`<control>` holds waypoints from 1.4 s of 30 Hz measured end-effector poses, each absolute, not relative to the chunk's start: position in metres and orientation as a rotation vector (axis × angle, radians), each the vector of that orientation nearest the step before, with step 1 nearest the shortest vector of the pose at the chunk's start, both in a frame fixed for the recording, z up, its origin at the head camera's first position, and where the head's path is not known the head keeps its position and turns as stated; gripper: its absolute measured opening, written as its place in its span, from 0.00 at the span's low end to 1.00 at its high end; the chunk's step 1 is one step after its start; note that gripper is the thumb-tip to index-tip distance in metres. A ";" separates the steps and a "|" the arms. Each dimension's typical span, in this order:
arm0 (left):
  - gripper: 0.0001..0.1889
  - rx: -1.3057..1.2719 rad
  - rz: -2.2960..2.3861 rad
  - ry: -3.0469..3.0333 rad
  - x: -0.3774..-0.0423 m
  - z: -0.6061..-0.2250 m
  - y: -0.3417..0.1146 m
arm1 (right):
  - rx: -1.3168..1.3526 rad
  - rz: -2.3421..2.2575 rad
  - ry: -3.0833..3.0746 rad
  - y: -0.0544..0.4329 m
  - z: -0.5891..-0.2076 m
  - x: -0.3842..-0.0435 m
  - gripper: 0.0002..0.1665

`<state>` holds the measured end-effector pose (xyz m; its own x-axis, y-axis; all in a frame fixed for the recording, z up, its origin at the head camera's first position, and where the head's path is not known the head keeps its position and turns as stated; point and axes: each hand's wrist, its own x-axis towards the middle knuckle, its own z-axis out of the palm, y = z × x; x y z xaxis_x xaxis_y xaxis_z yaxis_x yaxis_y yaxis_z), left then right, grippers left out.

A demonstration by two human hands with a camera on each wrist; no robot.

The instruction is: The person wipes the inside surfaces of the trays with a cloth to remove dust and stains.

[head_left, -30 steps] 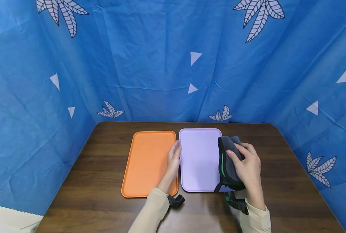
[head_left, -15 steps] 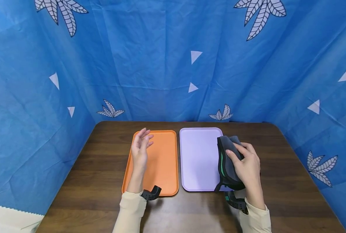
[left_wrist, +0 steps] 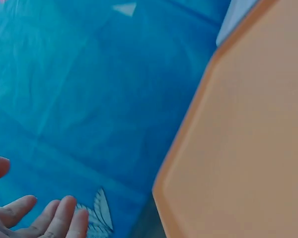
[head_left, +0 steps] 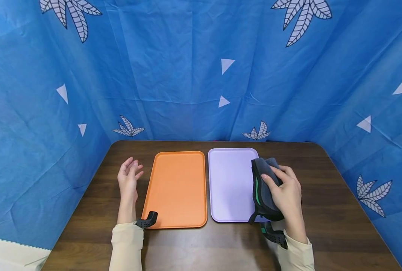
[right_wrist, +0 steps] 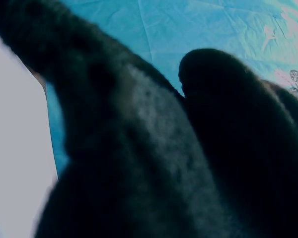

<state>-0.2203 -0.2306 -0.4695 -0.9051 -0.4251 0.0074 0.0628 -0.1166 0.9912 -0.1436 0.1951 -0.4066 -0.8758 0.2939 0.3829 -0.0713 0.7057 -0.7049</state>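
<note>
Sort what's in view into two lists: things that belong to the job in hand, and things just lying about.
Likely part of the job:
- dark grey fabric item, held by the right hand
- purple tray, partly hidden by it
- orange tray, beside the left hand

Likely just surroundings:
- wooden table
- blue cloth behind it

No legible text, no readable labels, brands, numbers or signs, across head and wrist views.
</note>
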 end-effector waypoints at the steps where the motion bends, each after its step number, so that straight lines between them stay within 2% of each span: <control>1: 0.25 0.434 -2.071 -1.874 -0.221 -0.472 -0.234 | -0.169 1.040 -2.437 0.195 -0.407 -0.144 0.21; 8: 0.29 0.542 -1.985 -2.169 -0.226 -0.495 -0.240 | -0.167 1.034 -2.446 0.194 -0.408 -0.143 0.21; 18: 0.29 0.585 -1.846 -2.415 -0.230 -0.512 -0.236 | -0.156 1.024 -2.444 0.193 -0.410 -0.145 0.21; 34: 0.23 0.535 -1.577 -2.842 -0.220 -0.504 -0.241 | -0.163 1.041 -2.465 0.192 -0.412 -0.146 0.21; 42: 0.15 0.458 -1.341 -2.889 -0.220 -0.512 -0.240 | -0.159 1.037 -2.468 0.190 -0.411 -0.146 0.21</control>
<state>-0.2202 -0.2401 -0.5116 -0.9566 -0.2237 -0.1867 -0.2870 0.6128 0.7363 -0.1461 0.1897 -0.4111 -0.8895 0.2749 0.3650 -0.0683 0.7098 -0.7011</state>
